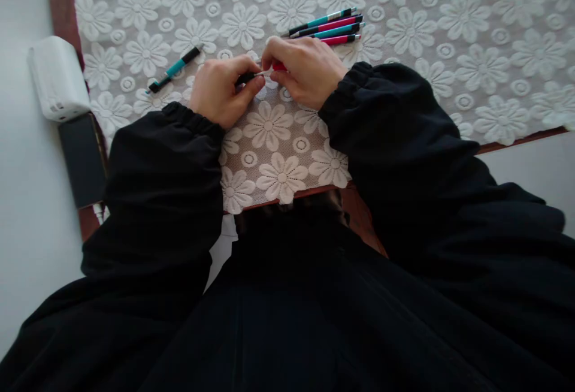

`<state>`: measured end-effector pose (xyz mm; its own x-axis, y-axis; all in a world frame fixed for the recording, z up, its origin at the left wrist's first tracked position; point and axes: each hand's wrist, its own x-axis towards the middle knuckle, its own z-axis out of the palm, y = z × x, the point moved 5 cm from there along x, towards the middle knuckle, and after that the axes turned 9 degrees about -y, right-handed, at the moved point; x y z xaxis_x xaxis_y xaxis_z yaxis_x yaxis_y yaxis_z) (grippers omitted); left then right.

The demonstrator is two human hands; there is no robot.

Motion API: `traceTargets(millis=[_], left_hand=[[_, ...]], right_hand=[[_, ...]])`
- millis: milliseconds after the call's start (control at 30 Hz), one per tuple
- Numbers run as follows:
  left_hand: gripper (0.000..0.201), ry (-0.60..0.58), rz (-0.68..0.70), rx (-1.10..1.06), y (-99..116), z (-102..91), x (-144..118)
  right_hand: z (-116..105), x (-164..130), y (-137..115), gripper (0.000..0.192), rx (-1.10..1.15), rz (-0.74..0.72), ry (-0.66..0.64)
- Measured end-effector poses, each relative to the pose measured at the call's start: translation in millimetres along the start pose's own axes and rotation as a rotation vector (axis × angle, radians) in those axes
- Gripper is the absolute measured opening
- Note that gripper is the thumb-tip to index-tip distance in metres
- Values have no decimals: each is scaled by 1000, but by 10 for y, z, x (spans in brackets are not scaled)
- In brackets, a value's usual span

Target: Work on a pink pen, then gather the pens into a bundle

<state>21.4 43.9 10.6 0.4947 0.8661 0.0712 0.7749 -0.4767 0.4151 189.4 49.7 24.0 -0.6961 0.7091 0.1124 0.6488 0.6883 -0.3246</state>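
My left hand (222, 89) pinches a black pen part (246, 78) between thumb and fingers. My right hand (308, 69) grips a red pen barrel (278, 66), mostly hidden by its fingers. A thin pale piece (264, 72) shows between the two parts where the hands meet, just above the lace cloth. A teal and black pen (176, 68) lies alone to the left of my left hand. Just beyond my right hand lies a group of several teal and pink pens (330, 26) side by side.
A white floral lace cloth (449, 32) covers the brown table (521, 140). A white boxy object (58, 77) and a dark flat device (83, 158) lie at the table's left edge. My black sleeves and clothing fill the lower view.
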Motion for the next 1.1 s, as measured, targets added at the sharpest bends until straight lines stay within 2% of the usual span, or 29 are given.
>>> traceTargets(millis=[300, 633, 767, 1100], left_hand=[[40, -49, -29, -175, -63, 35, 11], [31, -17, -1, -57, -11, 11, 15], [24, -13, -4, -25, 34, 0, -4], [40, -75, -22, -70, -14, -10, -11]], right_hand=[[14, 7, -48, 34, 38, -58, -35], [59, 36, -10, 32, 44, -46, -63], [75, 40, -7, 33, -6, -21, -112], [31, 8, -52, 29, 20, 14, -215]])
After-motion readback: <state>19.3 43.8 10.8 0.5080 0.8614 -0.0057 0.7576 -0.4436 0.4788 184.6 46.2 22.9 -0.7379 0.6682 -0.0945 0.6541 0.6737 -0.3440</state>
